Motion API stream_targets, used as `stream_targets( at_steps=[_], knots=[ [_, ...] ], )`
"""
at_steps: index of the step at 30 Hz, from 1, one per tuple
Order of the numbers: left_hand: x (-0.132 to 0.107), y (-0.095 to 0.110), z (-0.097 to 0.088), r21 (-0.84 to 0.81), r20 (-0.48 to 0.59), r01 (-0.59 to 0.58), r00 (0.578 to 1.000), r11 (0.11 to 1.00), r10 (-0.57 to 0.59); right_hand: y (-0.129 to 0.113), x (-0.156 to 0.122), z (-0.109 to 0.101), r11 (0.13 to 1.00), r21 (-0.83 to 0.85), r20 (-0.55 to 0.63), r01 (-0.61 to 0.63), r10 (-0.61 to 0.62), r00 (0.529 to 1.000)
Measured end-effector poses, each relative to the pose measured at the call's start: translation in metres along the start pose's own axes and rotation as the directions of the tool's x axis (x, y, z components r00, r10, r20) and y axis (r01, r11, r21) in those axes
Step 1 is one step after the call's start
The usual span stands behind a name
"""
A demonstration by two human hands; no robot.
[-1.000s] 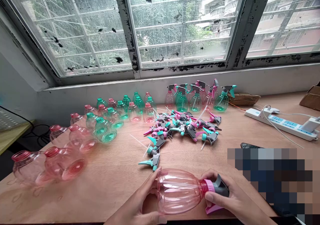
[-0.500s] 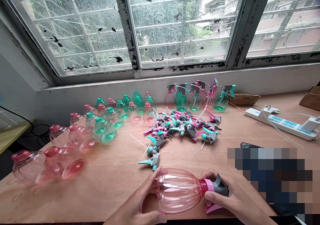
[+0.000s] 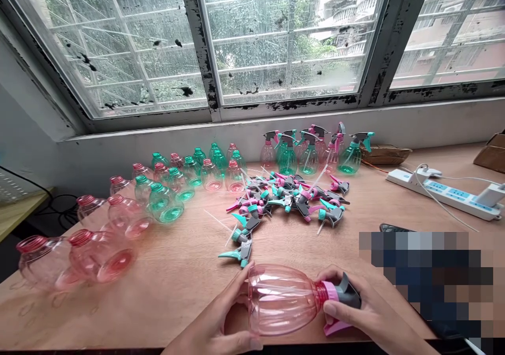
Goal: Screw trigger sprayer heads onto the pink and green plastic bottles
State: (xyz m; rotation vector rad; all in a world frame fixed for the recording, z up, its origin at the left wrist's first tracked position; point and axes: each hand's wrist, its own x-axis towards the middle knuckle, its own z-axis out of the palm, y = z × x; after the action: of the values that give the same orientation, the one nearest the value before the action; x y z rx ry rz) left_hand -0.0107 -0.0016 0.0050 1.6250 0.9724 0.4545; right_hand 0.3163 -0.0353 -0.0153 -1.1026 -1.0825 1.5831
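Observation:
A clear pink spray bottle (image 3: 280,298) lies on its side near the front edge of the wooden table (image 3: 181,276). My left hand (image 3: 215,326) is wrapped round the bottle's base end. My right hand (image 3: 365,313) grips the grey and pink spray head (image 3: 342,298) fitted on the bottle's neck. A thin white dip tube shows inside the bottle.
A heap of loose pink and teal spray heads (image 3: 288,200) lies mid-table. Headless pink and green bottles (image 3: 158,200) stand and lie at the left. Several bottles with heads (image 3: 311,152) stand by the wall. A white power strip (image 3: 447,194) lies at the right.

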Motion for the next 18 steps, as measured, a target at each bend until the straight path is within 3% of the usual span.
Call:
stream_targets(
  at_steps=[18],
  knots=[
    [-0.0001,0.0046,0.0007,-0.008,-0.009,0.002,1.0,1.0,-0.002,0.0006,0.0014,-0.0013,0.996,-0.066,0.008,0.057,-0.057,0.998]
  ],
)
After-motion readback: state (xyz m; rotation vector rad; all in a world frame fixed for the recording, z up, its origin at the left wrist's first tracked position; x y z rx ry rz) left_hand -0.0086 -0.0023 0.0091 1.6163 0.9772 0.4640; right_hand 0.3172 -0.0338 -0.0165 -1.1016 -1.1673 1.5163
